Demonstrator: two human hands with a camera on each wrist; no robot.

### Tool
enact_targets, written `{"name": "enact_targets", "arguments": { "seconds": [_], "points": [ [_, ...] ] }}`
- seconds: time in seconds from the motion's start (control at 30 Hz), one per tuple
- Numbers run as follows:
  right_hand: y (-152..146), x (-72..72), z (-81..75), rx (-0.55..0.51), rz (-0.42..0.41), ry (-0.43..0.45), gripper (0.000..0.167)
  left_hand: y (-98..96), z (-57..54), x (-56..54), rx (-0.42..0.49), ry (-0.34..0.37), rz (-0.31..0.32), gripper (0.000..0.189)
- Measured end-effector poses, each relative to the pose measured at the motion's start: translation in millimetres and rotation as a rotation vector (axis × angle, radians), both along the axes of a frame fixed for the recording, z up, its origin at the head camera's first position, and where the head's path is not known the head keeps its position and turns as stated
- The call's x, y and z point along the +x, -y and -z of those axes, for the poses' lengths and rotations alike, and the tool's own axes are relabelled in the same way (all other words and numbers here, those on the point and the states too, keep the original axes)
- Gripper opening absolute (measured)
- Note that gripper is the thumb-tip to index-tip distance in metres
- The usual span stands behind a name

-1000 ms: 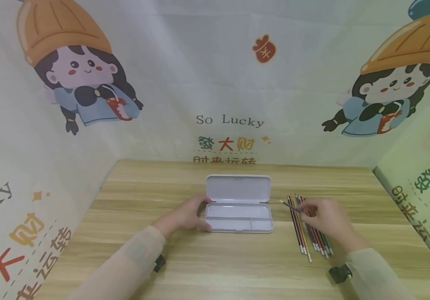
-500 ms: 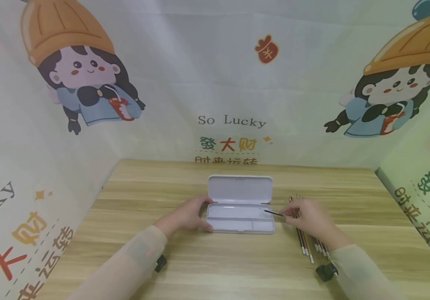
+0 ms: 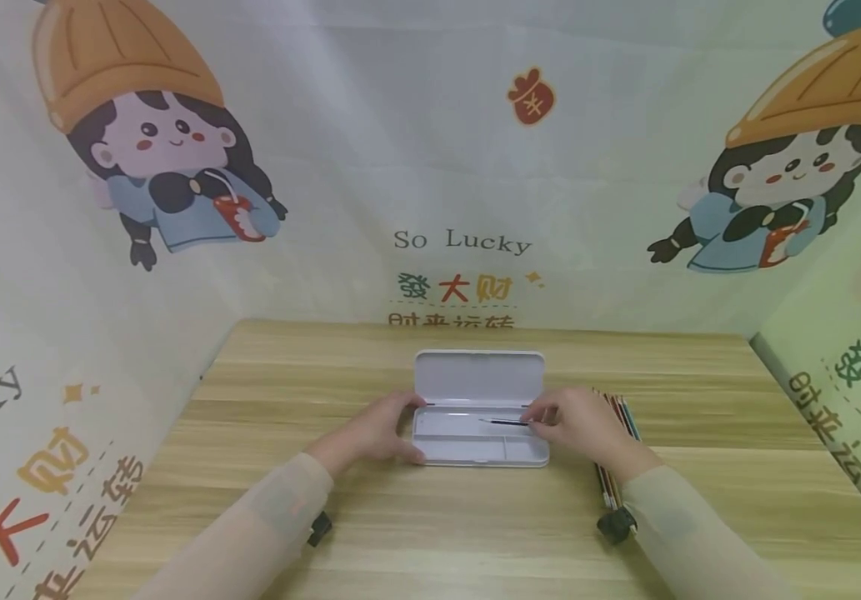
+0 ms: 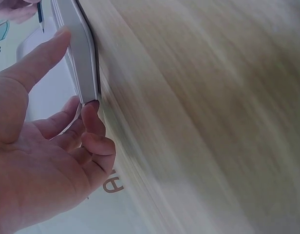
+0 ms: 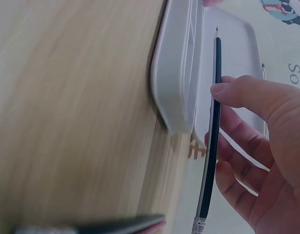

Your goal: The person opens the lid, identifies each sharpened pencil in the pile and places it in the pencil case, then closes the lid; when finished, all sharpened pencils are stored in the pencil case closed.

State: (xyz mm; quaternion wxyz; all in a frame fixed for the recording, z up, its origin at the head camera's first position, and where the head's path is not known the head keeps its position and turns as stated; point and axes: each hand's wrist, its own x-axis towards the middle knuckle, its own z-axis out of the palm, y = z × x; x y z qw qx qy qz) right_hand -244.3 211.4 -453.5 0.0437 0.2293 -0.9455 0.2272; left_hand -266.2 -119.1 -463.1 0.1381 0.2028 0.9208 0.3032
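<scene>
A white pencil case (image 3: 456,450) lies with its lid (image 3: 478,377) raised at the back; its tray has a long rear compartment and two smaller front ones. My left hand (image 3: 373,429) grips the case's left end, thumb at the front corner and fingers at the back, as the left wrist view of the case (image 4: 84,58) shows. Between thumb and fingers my right hand (image 3: 583,427) pinches a dark pencil (image 5: 216,117) with a pale stripe. Its sharpened tip points left over the rear compartment. In the right wrist view the pencil's metal ferrule is at the bottom edge.
Several pencils (image 3: 628,417) lie in a pile on the wooden table (image 3: 310,533) right of the case, partly hidden under my right forearm. A printed cloth (image 3: 340,167) hangs behind the table and along both sides.
My right hand has carried the pencil left from above the pile to over the case's rear compartment. My left hand has stayed at the case's left end.
</scene>
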Motion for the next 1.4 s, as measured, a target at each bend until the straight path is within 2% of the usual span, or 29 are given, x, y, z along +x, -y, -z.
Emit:
{"name": "enact_targets", "arguments": {
  "seconds": [0.4,0.57,0.77,1.03,1.2,1.4],
  "points": [
    [43.2,-17.8,-4.8,0.018,-0.069,0.04,0.009,2.8,2.4,-2.0,0.004,0.003,-0.015,0.085],
    [55.2,-22.6,-2.6,0.047,-0.08,0.07,0.011,2.4,4.9,-1.0,0.002,0.005,-0.01,0.084],
    [65.3,-27.4,1.5,0.06,-0.111,0.057,0.011,0.9,4.8,-1.9,0.016,0.004,-0.01,0.084],
    [75.7,-29.7,4.4,0.084,-0.104,0.065,0.01,-0.2,3.8,-2.6,0.007,0.012,-0.003,0.083],
    [79.6,-30.6,4.7,0.102,-0.076,0.103,0.008,-0.6,1.3,-1.8,0.006,0.005,0.007,0.082],
    [80.7,-30.9,7.1,0.109,-0.08,0.124,0.008,-0.6,0.1,0.1,0.017,0.007,0.002,0.083]
  ]
}}
